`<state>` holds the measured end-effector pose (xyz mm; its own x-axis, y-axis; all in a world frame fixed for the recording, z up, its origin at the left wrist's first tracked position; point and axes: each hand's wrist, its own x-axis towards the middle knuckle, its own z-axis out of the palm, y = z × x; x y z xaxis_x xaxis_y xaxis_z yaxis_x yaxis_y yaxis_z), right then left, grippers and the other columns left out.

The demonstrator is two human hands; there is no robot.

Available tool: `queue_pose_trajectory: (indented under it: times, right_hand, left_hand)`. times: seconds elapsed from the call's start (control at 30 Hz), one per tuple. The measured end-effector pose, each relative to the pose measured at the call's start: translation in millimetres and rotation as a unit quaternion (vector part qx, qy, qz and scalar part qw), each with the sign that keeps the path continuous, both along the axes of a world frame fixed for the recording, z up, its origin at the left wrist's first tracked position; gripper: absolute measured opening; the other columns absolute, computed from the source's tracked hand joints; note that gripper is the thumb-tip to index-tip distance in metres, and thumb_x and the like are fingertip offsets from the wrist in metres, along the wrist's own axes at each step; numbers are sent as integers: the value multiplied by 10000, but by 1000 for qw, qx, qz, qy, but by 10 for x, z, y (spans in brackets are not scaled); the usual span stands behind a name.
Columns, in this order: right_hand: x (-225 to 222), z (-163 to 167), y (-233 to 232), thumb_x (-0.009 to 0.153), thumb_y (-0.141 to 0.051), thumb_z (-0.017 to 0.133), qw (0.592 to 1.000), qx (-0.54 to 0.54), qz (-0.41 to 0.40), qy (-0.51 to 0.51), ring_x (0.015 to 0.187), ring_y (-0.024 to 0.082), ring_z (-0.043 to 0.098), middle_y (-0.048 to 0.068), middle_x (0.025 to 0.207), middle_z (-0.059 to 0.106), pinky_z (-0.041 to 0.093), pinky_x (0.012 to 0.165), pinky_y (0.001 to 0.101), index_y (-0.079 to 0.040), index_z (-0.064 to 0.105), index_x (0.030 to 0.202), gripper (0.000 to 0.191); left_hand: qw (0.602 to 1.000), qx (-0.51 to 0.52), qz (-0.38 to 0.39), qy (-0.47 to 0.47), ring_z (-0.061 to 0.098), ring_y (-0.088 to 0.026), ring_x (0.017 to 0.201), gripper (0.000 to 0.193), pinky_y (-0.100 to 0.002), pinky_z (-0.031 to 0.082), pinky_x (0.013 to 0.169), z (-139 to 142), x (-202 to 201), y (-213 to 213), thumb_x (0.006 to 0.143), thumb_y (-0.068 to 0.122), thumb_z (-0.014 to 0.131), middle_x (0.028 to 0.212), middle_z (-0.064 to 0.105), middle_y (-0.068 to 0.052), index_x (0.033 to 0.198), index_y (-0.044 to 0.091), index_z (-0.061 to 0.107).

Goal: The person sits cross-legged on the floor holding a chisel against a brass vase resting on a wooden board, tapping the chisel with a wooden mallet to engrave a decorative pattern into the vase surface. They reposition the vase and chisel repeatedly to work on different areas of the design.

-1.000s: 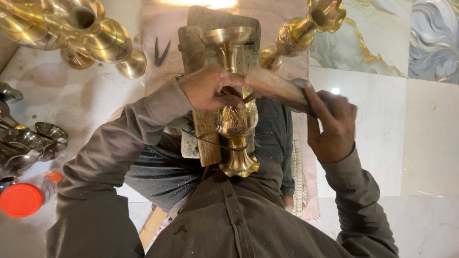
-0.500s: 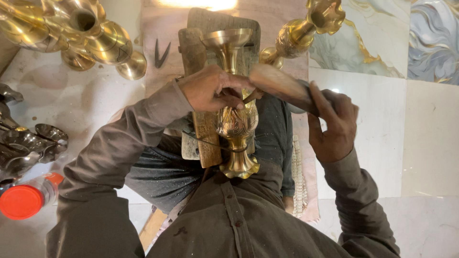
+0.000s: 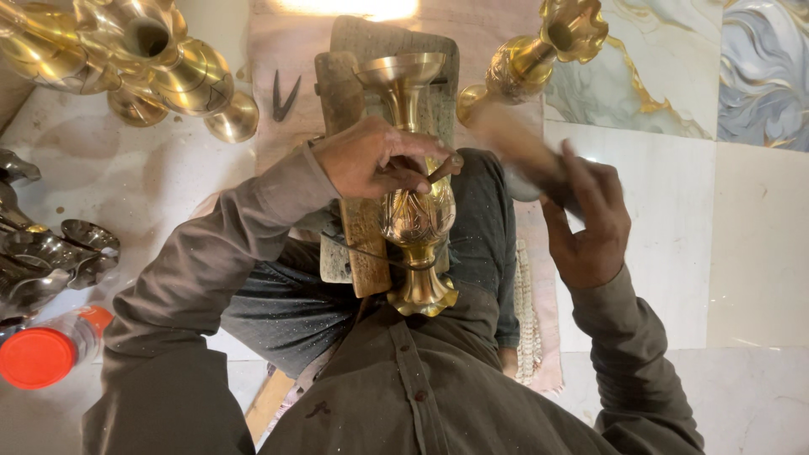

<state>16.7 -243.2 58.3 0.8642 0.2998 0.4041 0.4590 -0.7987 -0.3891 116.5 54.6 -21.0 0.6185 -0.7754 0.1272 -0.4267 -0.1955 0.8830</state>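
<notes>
The left hand (image 3: 371,160) is pinching a thin chisel (image 3: 438,167) in closed fingers against the brass vase (image 3: 417,215) lying braced on a wooden block (image 3: 362,244) across the lap, while the right hand (image 3: 590,223) is gripping a blurred mallet (image 3: 514,152) raised beside it.

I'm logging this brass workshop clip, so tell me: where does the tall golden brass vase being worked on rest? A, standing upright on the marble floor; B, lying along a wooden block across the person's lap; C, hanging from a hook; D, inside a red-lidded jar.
B: the tall golden brass vase lies along the worn wooden block over the lap, the left hand pressing a small tool against it, the right hand gripping a blurred mallet.
</notes>
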Motion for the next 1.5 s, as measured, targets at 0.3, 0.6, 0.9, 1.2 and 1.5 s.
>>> queue_pose_trajectory:
  times: [0.3, 0.6, 0.9, 1.2, 1.5]
  right_hand:
    - [-9, -12, -13, 902, 58, 749, 998, 42, -17, 46, 925, 225, 585, 109, 1148, 595, 472, 787, 365, -93, 533, 1507, 660]
    - [-20, -49, -24, 921, 90, 731, 999, 44, 8, 22, 950, 200, 589, 116, 1176, 595, 472, 822, 320, -86, 561, 1490, 619]
    - [-14, -117, -71, 922, 11, 749, 988, -146, 19, -50, 993, 273, 606, 116, 1174, 649, 441, 853, 425, -144, 587, 1506, 626]
    - [-383, -608, -16, 873, -23, 725, 986, 34, -1, 162, 1000, 294, 680, 178, 1172, 651, 575, 838, 389, -106, 540, 1503, 662]
    - [-735, -928, 107, 888, -59, 752, 949, 175, -74, 251, 927, 226, 636, 128, 1087, 629, 534, 796, 361, -101, 499, 1542, 703]
  left_hand:
    - [999, -47, -17, 21, 787, -178, 961, 527, -313, 602, 892, 18, 3, 16, 930, 97, 736, 1180, 752, -150, 1432, 93, 575]
    - [996, -74, -21, -37, 783, -191, 982, 540, -311, 600, 898, 31, 14, 17, 912, 44, 713, 1190, 748, -159, 1430, 65, 563]
    - [999, -39, -7, 22, 799, -170, 861, 494, -313, 607, 869, 75, -18, 31, 917, 101, 740, 1072, 784, -124, 1395, 102, 616]
    - [928, -313, 183, 86, 769, -195, 987, 483, -344, 685, 887, -19, -120, 260, 985, 101, 707, 1215, 720, -119, 1413, 101, 483]
    - [977, -160, 105, 93, 799, -213, 965, 408, -374, 650, 868, -9, -213, 151, 949, 166, 785, 1236, 749, -144, 1315, 75, 629]
